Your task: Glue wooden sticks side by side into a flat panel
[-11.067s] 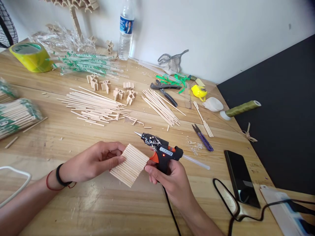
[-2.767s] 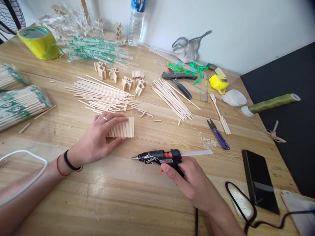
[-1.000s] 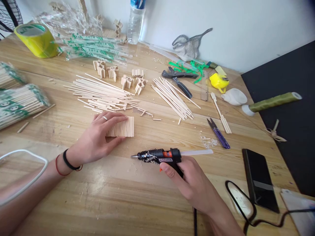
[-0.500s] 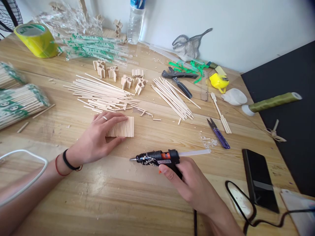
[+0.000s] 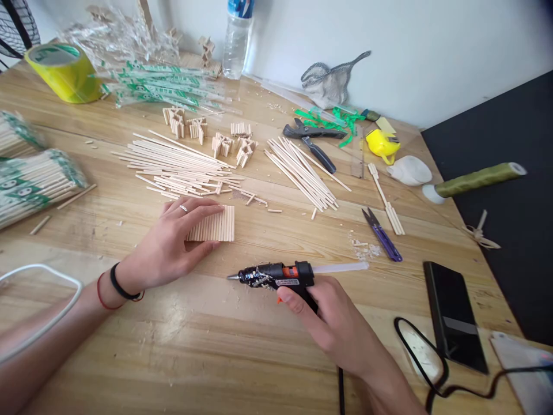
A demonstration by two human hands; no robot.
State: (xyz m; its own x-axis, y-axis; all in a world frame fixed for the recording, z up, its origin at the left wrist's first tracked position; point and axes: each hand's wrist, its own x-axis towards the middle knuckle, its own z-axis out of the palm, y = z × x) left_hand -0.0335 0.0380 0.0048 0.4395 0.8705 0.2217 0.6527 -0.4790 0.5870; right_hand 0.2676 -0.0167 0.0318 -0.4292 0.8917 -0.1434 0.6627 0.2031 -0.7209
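My left hand [image 5: 173,245] grips a flat panel of short wooden sticks [image 5: 218,225] laid side by side, thumb on the near edge and fingers on the far edge. In my right hand [image 5: 332,317] is a black hot glue gun [image 5: 276,275], its metal nozzle pointing left and a clear glue stick poking out of its back. The nozzle is apart from the panel, a little nearer to me. Beyond my left hand lies a loose spread of thin wooden sticks [image 5: 181,161], with a second bunch of sticks [image 5: 300,173] to its right.
Small glued stick pieces [image 5: 222,144] stand behind the sticks. Purple thread snips [image 5: 382,235], black cutters [image 5: 319,135] and a phone [image 5: 455,317] lie to the right. Yellow tape [image 5: 64,75] and bagged sticks [image 5: 38,178] are at left. A black cable [image 5: 462,395] runs at lower right.
Almost nothing differs. Both hands, the stick panel and the glue gun keep their places; the whole view has shifted very slightly.
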